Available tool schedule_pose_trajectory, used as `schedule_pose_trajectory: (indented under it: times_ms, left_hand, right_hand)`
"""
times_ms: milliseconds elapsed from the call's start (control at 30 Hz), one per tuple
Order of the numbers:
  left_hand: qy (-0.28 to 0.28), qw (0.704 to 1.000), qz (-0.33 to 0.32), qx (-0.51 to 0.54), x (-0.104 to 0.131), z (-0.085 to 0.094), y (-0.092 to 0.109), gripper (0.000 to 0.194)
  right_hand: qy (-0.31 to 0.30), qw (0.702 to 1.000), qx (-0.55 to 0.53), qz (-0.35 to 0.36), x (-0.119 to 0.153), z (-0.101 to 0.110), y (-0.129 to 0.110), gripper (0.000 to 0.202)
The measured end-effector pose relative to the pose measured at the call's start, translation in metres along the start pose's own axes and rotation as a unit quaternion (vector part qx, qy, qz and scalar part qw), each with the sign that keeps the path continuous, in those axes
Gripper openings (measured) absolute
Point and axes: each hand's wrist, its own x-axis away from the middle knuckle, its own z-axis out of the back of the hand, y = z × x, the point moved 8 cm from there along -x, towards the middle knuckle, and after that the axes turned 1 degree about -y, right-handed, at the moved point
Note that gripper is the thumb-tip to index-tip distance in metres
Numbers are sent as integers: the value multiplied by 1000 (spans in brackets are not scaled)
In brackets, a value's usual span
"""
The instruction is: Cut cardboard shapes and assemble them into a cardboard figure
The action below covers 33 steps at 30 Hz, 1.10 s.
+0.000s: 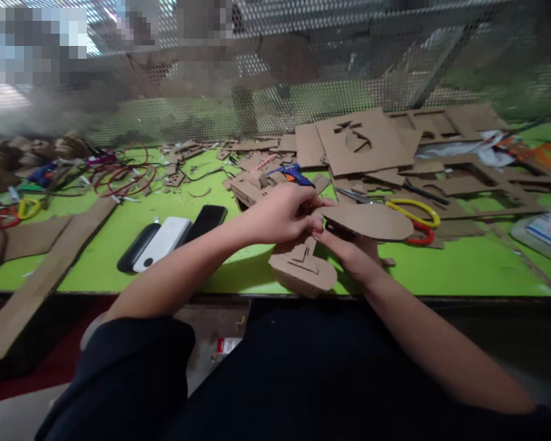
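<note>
My right hand (351,248) holds a long cardboard piece with a rounded end (371,220) from below, its thumb pointing left. My left hand (287,211) is closed, its fingertips pinching at the narrow left end of that piece and touching the right thumb. What lies between the fingertips is hidden. Just below the hands, near the table's front edge, sits a built-up cardboard part (305,269) with a rounded base and layered pieces on top. Behind the left hand lies a blue glue gun (298,174). Scissors with yellow and red handles (413,211) lie partly behind the held piece.
Cardboard sheets with cut-outs (362,144) and scraps cover the back of the green table (477,269). A black case (138,248), a white power bank (163,242) and a black phone (206,220) lie left. A cardboard strip (50,269) overhangs the front edge; a metal mesh (275,86) stands behind.
</note>
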Motion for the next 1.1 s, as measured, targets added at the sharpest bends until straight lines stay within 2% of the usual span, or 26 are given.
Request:
schedule_pose_trajectory:
  times_ms: [233, 433, 533, 667, 800, 933, 1000, 1100]
  left_hand:
    - [7, 1000, -5, 23, -2, -2, 1, 9]
    - [10, 1000, -8, 13, -4, -3, 1, 11]
    - [2, 1000, -6, 25, -5, -2, 0, 12]
    - [-10, 1000, -6, 22, -5, 3, -1, 16]
    - [-28, 1000, -12, 1, -4, 7, -3, 16]
    - [-33, 999, -26, -13, -2, 9, -2, 17]
    - [-38, 998, -44, -28, -1, 9, 0, 19]
    - [-30, 997, -53, -48, 3, 11, 3, 24]
  right_hand:
    - [33, 997, -36, -58, 5, 5, 12, 57]
    - [35, 997, -48, -43, 7, -1, 5, 51]
    - [21, 998, -49, -31, 7, -2, 6, 56]
    - [-37, 998, -46, -17, 5, 2, 7, 66]
    - [-118, 991, 46, 31, -6, 12, -2, 64]
    - [-165, 971, 137, 111, -35, 27, -9, 61]
    - [-196, 956, 170, 140, -53, 29, -7, 61]
    - [-231, 936, 191, 182, -76, 25, -7, 49]
